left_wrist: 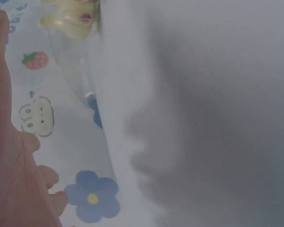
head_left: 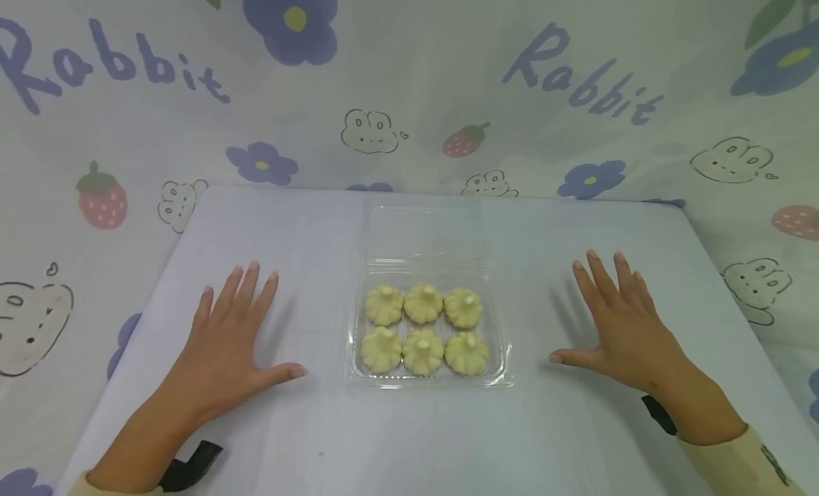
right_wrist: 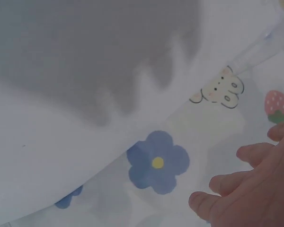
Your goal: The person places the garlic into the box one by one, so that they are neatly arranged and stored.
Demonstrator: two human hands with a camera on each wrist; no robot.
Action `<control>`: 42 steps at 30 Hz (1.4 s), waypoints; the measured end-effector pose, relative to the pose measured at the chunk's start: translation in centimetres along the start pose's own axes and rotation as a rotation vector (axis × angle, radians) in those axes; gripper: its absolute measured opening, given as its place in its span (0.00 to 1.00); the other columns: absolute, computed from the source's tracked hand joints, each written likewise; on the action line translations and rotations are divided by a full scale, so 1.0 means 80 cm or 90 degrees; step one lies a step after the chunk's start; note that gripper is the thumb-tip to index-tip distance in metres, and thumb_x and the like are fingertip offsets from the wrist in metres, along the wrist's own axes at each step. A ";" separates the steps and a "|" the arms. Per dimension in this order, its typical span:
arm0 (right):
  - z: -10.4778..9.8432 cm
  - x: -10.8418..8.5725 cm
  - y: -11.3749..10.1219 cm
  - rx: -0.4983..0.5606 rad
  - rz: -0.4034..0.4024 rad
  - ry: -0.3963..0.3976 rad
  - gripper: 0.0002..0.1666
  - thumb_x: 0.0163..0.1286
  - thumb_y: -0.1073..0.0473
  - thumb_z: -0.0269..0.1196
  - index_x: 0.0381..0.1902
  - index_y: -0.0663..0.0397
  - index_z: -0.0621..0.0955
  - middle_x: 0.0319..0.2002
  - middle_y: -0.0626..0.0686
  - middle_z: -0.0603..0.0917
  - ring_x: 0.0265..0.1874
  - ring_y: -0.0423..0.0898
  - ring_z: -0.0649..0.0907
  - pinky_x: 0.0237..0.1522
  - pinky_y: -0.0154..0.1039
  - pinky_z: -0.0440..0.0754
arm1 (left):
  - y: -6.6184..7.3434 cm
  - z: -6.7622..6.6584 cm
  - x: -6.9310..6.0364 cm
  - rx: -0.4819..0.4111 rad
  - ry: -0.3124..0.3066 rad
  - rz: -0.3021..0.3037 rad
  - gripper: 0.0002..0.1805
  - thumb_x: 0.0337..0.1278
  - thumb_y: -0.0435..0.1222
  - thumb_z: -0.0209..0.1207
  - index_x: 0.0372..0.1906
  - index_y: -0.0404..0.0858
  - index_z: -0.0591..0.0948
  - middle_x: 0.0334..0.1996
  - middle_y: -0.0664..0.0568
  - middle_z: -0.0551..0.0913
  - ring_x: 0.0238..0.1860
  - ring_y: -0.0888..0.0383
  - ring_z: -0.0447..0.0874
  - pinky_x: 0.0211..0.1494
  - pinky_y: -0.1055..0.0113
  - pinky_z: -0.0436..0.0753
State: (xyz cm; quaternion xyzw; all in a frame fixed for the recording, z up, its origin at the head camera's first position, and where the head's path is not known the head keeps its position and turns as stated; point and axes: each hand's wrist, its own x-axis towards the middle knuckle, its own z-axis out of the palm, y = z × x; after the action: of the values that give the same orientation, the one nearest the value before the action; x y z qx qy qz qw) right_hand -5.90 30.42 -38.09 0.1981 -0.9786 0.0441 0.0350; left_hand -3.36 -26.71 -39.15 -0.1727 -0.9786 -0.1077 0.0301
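Note:
A clear plastic clamshell box [head_left: 355,361] lies with its lid [head_left: 424,233] folded back, in the middle of the white table. Inside sit several pale yellow garlic bulbs [head_left: 423,352], in two rows of three with their stems up. To the left of the box, my left hand [head_left: 224,347] is spread above the table, holding nothing. My right hand [head_left: 630,340] hovers likewise on the other side, fingers apart and away from the box. One garlic bulb [left_wrist: 73,19] with a purplish spot shows at the top of the left wrist view.
Behind the white table [head_left: 422,439] hangs a cloth [head_left: 409,69] printed with rabbits, strawberries, blue flowers and lettering. Black straps [head_left: 192,467] show at both wrists. Small specks [head_left: 321,454] lie on the tabletop near the front.

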 end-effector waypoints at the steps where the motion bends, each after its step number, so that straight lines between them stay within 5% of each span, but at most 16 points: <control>1: 0.001 -0.001 0.002 0.002 0.004 0.001 0.86 0.44 0.17 0.74 0.85 0.54 0.46 0.84 0.60 0.42 0.80 0.70 0.38 0.75 0.70 0.35 | -0.002 0.000 0.000 0.002 -0.001 -0.002 0.75 0.43 0.76 0.67 0.86 0.41 0.44 0.84 0.39 0.37 0.83 0.39 0.31 0.78 0.37 0.29; 42: 0.006 0.001 0.008 -0.008 -0.005 0.020 0.84 0.45 0.19 0.75 0.85 0.54 0.48 0.84 0.61 0.45 0.80 0.72 0.41 0.70 0.79 0.41 | -0.006 0.004 -0.005 0.016 0.011 -0.023 0.73 0.46 0.75 0.66 0.86 0.42 0.44 0.85 0.40 0.38 0.83 0.38 0.31 0.76 0.34 0.27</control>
State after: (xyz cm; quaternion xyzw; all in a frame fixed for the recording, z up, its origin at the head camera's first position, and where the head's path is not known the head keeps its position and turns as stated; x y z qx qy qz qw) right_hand -6.23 30.92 -38.62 0.2008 -0.9774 0.0409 0.0519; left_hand -3.18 -27.23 -39.59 -0.1534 -0.9826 -0.0974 0.0385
